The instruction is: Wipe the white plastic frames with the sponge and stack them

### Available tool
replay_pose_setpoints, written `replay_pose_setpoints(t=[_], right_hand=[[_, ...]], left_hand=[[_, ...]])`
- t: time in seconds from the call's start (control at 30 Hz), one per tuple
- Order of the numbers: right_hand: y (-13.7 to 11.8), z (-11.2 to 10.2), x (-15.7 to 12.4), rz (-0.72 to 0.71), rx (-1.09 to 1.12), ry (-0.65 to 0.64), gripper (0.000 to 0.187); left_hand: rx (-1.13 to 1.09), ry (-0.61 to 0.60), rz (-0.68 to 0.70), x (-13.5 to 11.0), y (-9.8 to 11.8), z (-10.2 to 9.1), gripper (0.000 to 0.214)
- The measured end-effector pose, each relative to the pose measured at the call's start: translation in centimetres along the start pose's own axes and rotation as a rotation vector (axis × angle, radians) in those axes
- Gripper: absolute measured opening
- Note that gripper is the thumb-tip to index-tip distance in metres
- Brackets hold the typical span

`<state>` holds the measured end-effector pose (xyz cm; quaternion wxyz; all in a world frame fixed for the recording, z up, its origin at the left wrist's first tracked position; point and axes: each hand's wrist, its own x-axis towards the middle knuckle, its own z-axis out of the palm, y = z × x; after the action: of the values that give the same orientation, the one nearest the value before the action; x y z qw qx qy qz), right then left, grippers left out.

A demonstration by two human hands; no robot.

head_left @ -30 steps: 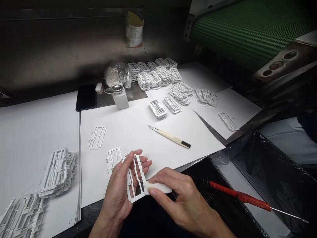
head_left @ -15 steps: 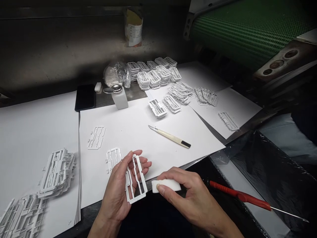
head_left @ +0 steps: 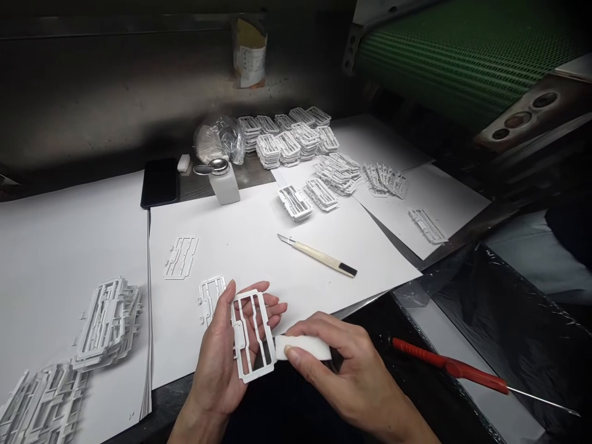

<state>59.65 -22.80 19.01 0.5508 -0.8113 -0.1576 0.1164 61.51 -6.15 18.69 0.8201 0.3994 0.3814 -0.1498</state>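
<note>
My left hand [head_left: 221, 357] holds a white plastic frame part [head_left: 251, 333] by its edges, flat side toward me, just above the table's near edge. My right hand [head_left: 345, 370] pinches a small white block, like an eraser or sponge [head_left: 303, 347], whose end touches the frame's right edge. Two more white frame parts lie on the paper sheet [head_left: 287, 271], one just behind my left hand [head_left: 210, 293] and one further back [head_left: 181, 256].
A craft knife [head_left: 319, 254] lies mid-sheet. Stacks of white parts sit at the left [head_left: 108, 324] and back [head_left: 296, 145]. A white dispenser bottle [head_left: 224, 180], a black phone [head_left: 160, 181], a red-handled tool [head_left: 456, 368] and a green conveyor [head_left: 462, 55] are around.
The left hand has turned the frame flatter toward me. The right hand drew the white block away from the frame, then brought it back against the frame's right edge.
</note>
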Motion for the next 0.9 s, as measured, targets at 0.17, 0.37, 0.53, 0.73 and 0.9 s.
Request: replay_pose_setpoints(t=[0.17, 0.37, 0.53, 0.73, 0.9], right_hand=[[0.6, 1.2, 0.5, -0.091, 0.005, 0.048, 0.020], [0.2, 0.4, 0.0, -0.066, -0.019, -0.068, 0.015], [-0.1, -1.1, -0.7, -0.005, 0.015, -0.113, 0.010], [-0.2, 0.1, -0.5, -0.051, 0.032, -0.046, 0.015], [-0.7, 1.9, -0.5, -0.189, 0.037, -0.040, 0.017]], left_hand=[[-0.030, -0.021, -0.065, -0.3, -0.1, 0.3, 0.036], [-0.095, -0.033, -0.108, -0.4, 0.0, 0.1, 0.035], [-0.145, -0.064, -0.095, -0.2, 0.2, 0.2, 0.033], [-0.138, -0.045, -0.086, 0.0, 0.2, 0.3, 0.034], [-0.136, 0.003, -0.056, 0.0, 0.0, 0.1, 0.032]])
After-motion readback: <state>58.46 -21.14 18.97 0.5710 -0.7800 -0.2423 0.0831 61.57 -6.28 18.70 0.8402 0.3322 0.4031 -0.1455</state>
